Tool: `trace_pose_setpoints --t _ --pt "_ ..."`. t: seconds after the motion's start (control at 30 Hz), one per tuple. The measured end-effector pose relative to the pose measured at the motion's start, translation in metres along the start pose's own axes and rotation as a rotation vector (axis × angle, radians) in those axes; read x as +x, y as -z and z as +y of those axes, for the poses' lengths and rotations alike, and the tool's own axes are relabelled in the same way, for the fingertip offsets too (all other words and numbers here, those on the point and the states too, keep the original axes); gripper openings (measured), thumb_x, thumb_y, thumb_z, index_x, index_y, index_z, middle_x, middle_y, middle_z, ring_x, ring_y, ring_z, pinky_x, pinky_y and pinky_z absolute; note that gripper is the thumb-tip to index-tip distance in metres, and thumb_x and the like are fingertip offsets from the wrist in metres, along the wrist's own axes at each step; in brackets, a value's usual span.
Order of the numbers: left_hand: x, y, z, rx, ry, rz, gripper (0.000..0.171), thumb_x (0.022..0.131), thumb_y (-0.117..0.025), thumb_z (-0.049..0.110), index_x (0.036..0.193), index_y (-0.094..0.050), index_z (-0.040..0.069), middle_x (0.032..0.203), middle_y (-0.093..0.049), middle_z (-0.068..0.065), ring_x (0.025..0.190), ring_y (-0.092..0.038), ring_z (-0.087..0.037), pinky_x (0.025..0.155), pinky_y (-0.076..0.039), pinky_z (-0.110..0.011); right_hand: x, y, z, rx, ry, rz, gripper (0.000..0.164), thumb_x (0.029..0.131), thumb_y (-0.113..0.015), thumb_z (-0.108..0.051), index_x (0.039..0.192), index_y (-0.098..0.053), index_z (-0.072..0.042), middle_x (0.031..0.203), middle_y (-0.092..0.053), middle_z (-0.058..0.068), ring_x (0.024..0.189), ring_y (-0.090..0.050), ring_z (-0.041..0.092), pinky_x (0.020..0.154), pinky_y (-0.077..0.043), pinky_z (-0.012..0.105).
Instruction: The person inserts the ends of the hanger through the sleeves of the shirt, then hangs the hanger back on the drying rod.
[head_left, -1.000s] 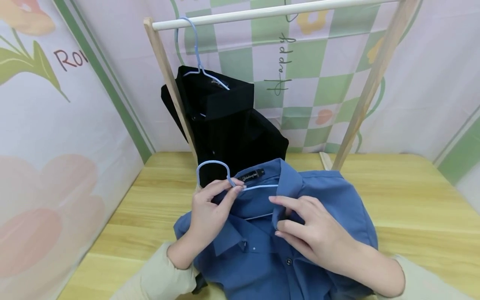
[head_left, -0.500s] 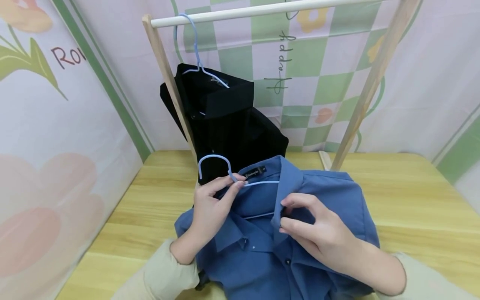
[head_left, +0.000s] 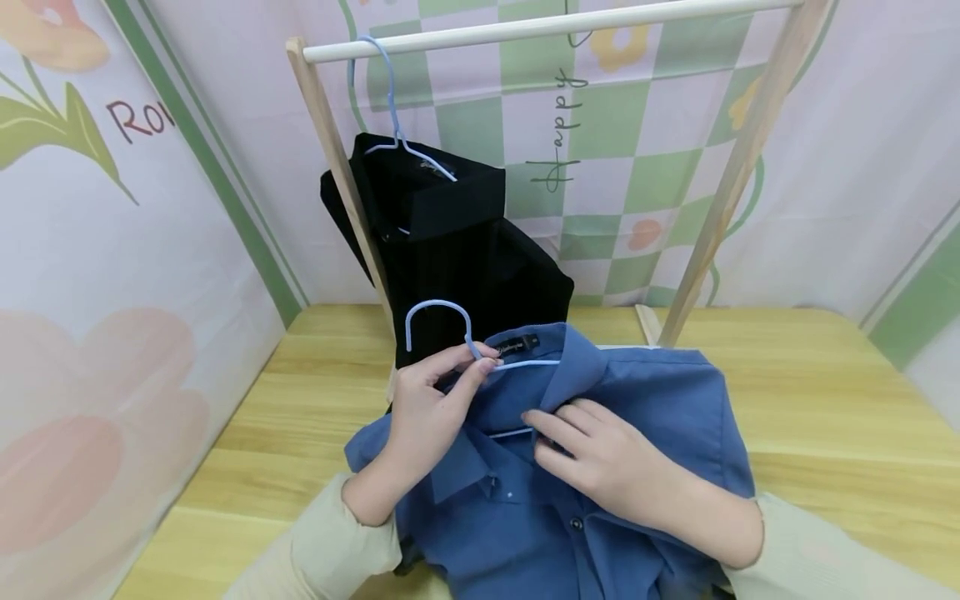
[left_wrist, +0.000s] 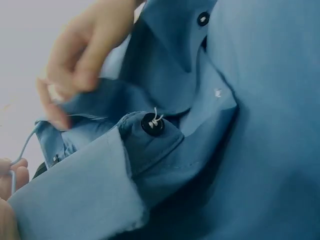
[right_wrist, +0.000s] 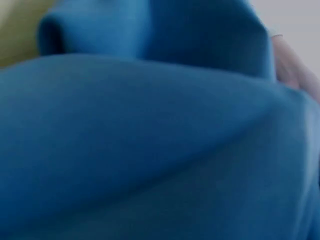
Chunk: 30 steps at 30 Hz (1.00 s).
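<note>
A blue shirt with dark buttons lies on the table, its collar toward the rack. A light blue wire hanger sits inside the shirt, and its hook sticks up out of the neck. My left hand pinches the hanger at the base of the hook between thumb and fingers. At the right side of the collar, my right hand holds the front edge with bent fingers; in the left wrist view these fingers are blurred against the cloth. Blue cloth fills most of the right wrist view.
Behind the shirt stands a wooden clothes rack. A black shirt hangs at its left end on another blue hanger. The wooden table shows on both sides. A patterned cloth backdrop encloses the back and left.
My right hand moves from lightly touching the collar edge to gripping it, then shifts left and inward. The hanger hook, in my left hand, shifts slightly right and upward.
</note>
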<state>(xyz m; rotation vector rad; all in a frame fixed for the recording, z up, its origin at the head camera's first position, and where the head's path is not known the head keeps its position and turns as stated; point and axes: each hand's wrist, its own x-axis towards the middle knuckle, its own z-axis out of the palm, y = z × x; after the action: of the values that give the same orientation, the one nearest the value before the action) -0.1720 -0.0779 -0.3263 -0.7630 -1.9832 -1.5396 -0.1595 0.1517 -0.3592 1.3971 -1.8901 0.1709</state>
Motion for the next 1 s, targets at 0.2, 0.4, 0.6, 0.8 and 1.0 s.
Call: trace_pose_setpoints --t 0.2,0.4,0.6,0.8,1.0 --pt "0.004 0.001 0.003 0.0 0.025 0.009 0.009 0.096 -0.072 0.004 0.102 -0.078 0.0 0.09 -0.076 -0.005 0.081 -0.071 -0.023 0.074 -0.059 -0.033 -0.008 -0.002 0.002 0.009 0.055 -0.063 0.043 0.114 -0.027 -0.008 0.099 -0.067 -0.008 0.118 -0.068 0.01 0.091 -0.059 0.022 0.081 -0.05 0.034" --pt "0.005 0.003 0.006 -0.029 0.041 0.021 0.01 0.096 -0.071 0.002 0.102 -0.077 -0.001 0.093 -0.076 -0.007 0.08 -0.071 -0.024 0.076 -0.059 -0.032 -0.008 0.001 0.009 0.022 0.131 -0.108 0.048 0.114 -0.022 -0.007 0.1 -0.068 -0.009 0.116 -0.068 0.007 0.091 -0.058 0.018 0.08 -0.049 0.031" --pt "0.006 0.003 0.007 0.009 0.043 0.008 0.01 0.096 -0.072 0.005 0.103 -0.078 0.002 0.089 -0.076 -0.005 0.08 -0.069 -0.017 0.074 -0.058 -0.03 -0.01 0.005 0.014 0.003 0.18 -0.15 0.051 0.114 -0.018 -0.007 0.103 -0.068 -0.009 0.114 -0.067 0.004 0.091 -0.058 0.017 0.079 -0.049 0.029" --pt "0.004 0.003 0.001 0.028 -0.018 -0.008 0.01 0.094 -0.072 0.001 0.103 -0.078 0.001 0.097 -0.077 -0.006 0.089 -0.072 -0.018 0.077 -0.06 -0.036 -0.011 0.013 0.017 0.06 0.175 -0.135 0.047 0.115 -0.028 -0.018 0.092 -0.069 -0.014 0.114 -0.071 0.002 0.085 -0.059 0.016 0.076 -0.048 0.029" --pt "0.002 0.004 -0.001 0.024 -0.088 -0.009 0.011 0.092 -0.072 -0.005 0.1 -0.078 -0.002 0.1 -0.077 -0.009 0.094 -0.073 -0.022 0.077 -0.06 -0.04 -0.005 0.028 0.024 0.2 0.176 0.154 0.029 0.111 -0.042 -0.011 0.103 -0.07 -0.006 0.114 -0.074 0.011 0.072 -0.057 0.013 0.064 -0.046 0.023"
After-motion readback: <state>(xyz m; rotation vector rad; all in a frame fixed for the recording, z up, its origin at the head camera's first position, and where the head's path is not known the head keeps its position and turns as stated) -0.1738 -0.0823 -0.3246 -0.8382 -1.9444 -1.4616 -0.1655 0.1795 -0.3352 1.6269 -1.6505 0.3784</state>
